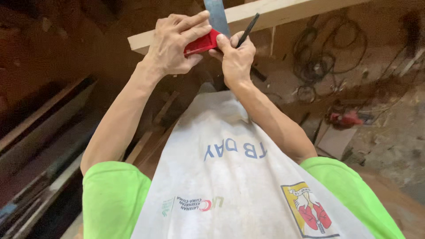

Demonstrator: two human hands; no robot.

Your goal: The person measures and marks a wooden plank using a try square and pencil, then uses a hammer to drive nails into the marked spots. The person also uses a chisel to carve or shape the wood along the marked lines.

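Head view, left to right. Landmark: the pale, long wooden plank (283, 11) running across the top. The left hand (175, 42) lies below the plank's left end, fingers curled over and pressing the red plastic stock of a try square (201, 43). The square's grey metal blade (217, 15) rises across the plank. Just right of the stock, the right hand (237, 57) pinches a slim black pencil (248, 28), its thumb touching the stock. Further right, below the plank, black coiled cables (327, 53) lie on the floor.
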